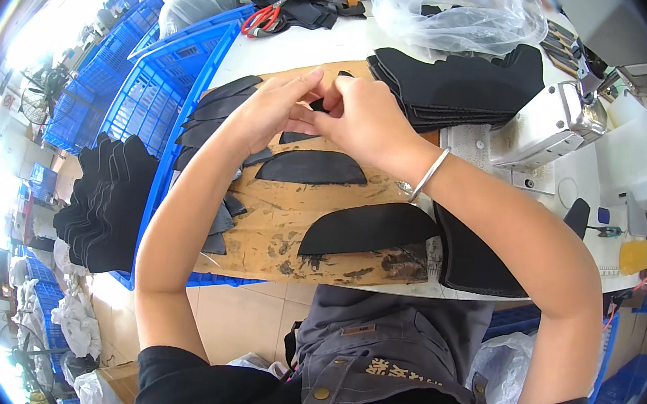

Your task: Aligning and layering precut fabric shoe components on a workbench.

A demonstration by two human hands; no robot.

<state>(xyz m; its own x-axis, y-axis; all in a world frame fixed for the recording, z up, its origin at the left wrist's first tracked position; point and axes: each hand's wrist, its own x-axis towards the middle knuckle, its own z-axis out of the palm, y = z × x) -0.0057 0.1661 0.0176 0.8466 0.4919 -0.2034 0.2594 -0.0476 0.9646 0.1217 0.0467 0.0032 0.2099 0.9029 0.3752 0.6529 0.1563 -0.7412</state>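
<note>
Over the far part of a brown, stained work board (274, 224), my left hand (274, 112) and my right hand (367, 120) meet. Fingers of both are closed in a pinch around a black piece of material (318, 105), mostly hidden by them. A bracelet circles my right wrist. Just below the hands lies a dark half-moon piece (313, 168), and nearer to me a larger black half-moon piece (372, 229) lies flat. Beside my left forearm, several dark curved pieces (210, 115) overlap in a row.
A stack of black cut panels (462, 86) sits behind my right hand, beside a silver machine (552, 127). Blue crates (149, 97) stand at left, near black wavy-edged pieces (106, 203). Red-handled scissors (264, 21) and a clear plastic bag (461, 15) lie at the back.
</note>
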